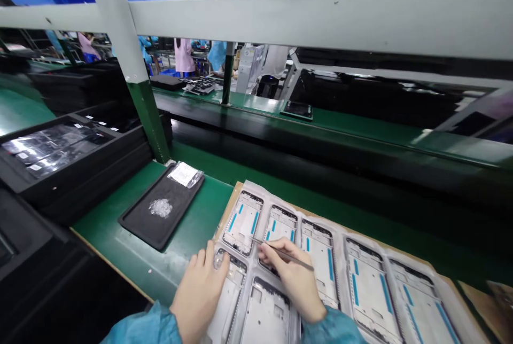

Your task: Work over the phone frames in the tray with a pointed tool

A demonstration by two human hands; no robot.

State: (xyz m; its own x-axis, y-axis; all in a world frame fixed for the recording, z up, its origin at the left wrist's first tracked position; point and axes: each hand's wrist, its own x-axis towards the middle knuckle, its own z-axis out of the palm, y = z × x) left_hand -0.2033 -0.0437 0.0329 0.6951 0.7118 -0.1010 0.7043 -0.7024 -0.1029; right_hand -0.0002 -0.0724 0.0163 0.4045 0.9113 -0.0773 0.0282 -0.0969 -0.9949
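Note:
My right hand [294,274] grips a pair of tweezers [294,259]. Their tips reach left, over the lower part of the top-left phone frame [245,221], which carries blue strips. Resting at the tray's left edge, my left hand [202,285] has its fingers stretched over the top of a lower phone frame [232,293]. The white plastic tray [259,194] holds several phone frames in rows; blue strips show on those of the far row. Whether the tweezer tips hold anything is too small to tell.
Left of the tray lies a black tray [136,221] with a pile of small clear pieces [160,208] and a labelled bag [185,174]. Black foam trays [80,173] are stacked further left. A metal post [146,114] and a white crossbar [280,21] stand in front.

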